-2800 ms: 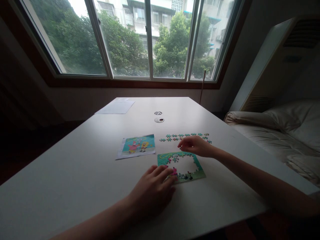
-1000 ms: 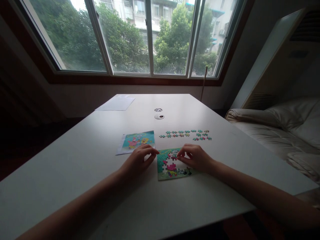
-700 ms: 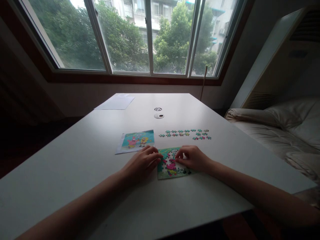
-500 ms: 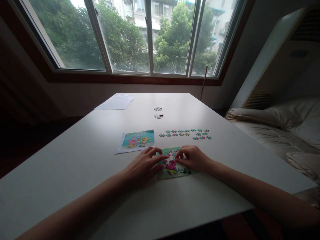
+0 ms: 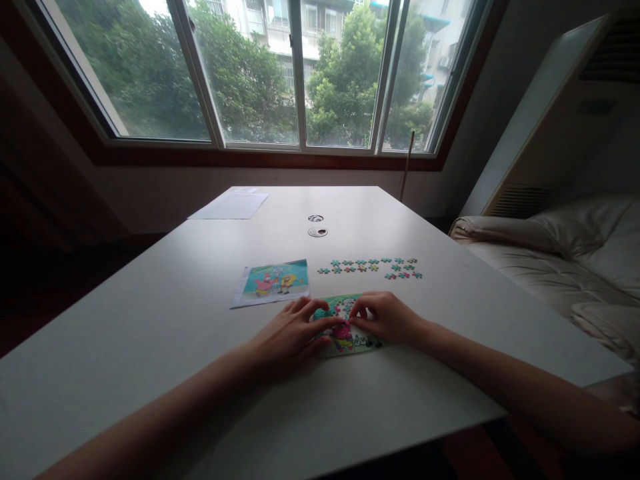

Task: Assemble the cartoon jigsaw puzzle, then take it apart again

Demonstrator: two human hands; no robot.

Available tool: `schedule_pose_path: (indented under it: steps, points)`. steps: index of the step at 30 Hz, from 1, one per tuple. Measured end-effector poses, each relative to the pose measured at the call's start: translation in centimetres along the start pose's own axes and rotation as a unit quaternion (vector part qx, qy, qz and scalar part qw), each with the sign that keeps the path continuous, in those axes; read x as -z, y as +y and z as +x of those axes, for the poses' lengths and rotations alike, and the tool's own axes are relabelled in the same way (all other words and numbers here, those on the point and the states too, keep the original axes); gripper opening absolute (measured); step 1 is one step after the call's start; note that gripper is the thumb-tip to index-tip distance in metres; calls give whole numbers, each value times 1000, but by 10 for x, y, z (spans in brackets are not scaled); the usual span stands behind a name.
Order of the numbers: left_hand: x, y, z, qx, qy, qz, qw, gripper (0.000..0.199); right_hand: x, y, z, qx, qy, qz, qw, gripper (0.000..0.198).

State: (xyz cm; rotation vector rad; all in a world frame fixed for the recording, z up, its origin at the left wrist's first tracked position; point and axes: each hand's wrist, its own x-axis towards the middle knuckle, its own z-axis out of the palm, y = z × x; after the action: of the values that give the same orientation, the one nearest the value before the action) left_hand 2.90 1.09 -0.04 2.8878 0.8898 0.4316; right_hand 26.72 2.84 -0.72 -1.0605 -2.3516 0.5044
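A partly filled jigsaw puzzle (image 5: 343, 341) with a pink cartoon figure lies flat on the white table between my hands. My left hand (image 5: 305, 328) rests over its left side, fingers apart, with the index finger stretched to the middle of the picture. From the right, my right hand (image 5: 383, 315) pinches thumb and forefinger together at the puzzle's middle, on what seems to be a small puzzle piece mostly hidden by the fingertips. Loose puzzle pieces (image 5: 361, 269) lie in rows beyond the puzzle. Left of them is a printed reference picture (image 5: 276, 283) of the cartoon figures.
White paper sheets (image 5: 230, 205) lie at the table's far left corner. Two round cable-hole covers (image 5: 317, 231) are set in the white table (image 5: 165, 300). A cream sofa (image 5: 540, 260) stands at the right, and a wide window (image 5: 300, 80) is beyond the table.
My left index finger has moved slightly right across the puzzle, close to the right fingertips. My right hand stays pinched in nearly the same place.
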Motion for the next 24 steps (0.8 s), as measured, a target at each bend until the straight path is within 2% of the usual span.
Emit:
schedule_pose_path:
  steps: [13, 24]
  points:
    - [-1, -1, 1, -18, 13, 24, 999, 38, -3, -5, 1, 1, 4, -31, 1000, 7]
    - [5, 3, 2, -13, -12, 75, 997, 35, -2, -2, 2, 9, 5, -41, 999, 7]
